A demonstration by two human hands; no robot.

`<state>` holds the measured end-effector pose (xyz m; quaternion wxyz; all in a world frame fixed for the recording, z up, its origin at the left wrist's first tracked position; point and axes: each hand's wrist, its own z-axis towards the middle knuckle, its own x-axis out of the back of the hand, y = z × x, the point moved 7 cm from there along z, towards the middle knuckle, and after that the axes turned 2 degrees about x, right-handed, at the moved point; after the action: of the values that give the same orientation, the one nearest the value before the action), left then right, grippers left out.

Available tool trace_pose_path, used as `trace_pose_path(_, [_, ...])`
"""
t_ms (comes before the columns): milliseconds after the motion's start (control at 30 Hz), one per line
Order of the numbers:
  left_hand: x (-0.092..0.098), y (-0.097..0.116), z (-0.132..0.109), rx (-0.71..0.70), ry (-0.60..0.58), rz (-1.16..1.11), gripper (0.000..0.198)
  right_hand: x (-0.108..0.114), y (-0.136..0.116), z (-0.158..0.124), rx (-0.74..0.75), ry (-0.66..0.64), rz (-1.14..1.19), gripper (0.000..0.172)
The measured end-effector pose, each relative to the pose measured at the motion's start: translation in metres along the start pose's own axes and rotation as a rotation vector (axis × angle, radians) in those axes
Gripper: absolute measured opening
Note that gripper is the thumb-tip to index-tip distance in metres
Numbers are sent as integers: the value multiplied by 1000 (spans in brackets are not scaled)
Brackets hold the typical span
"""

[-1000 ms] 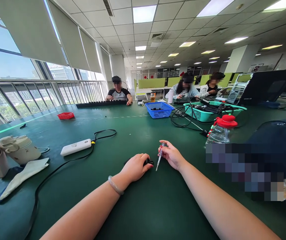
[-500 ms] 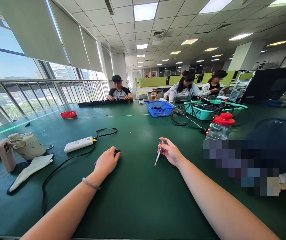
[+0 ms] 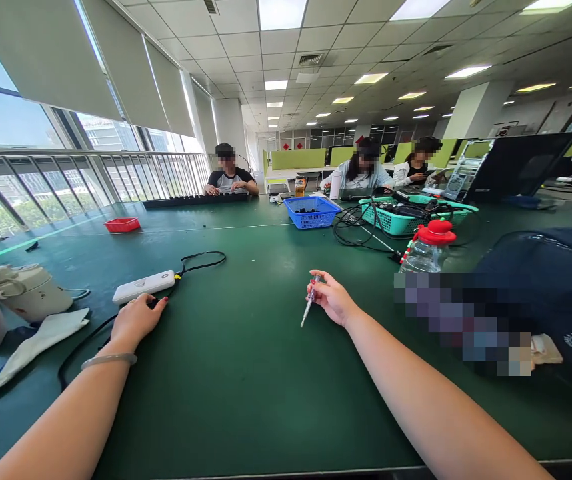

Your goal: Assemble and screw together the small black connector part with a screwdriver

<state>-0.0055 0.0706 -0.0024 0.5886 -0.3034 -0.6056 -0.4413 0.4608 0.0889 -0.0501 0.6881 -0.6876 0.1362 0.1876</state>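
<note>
We are looking over a dark green table [image 3: 246, 373]. Near its left edge, a white power bank [image 3: 144, 286] is trailing a black cable [image 3: 201, 261]. Toward the far edge, a red tray [image 3: 122, 225], a blue basket [image 3: 312, 212] and a teal basket [image 3: 406, 223] are sitting. A red-capped clear bottle [image 3: 423, 250] is standing toward the right edge.

One head-worn camera looks forward and slightly down across the green worktop [image 3: 266, 373], forearms close below, office stretching beyond.
</note>
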Motion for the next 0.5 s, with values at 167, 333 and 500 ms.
trace_pose_path(167, [15,-1,-4,-43,48,-122,52,0,0,0,8,7,5,47])
trace_pose_path(333, [40,-13,-17,0,126,-218,46,0,1,2,3,-1,-20,47])
trace_pose_path(500, [47,-14,-22,-51,140,-142,43,1,0,2,8,8,-31,46])
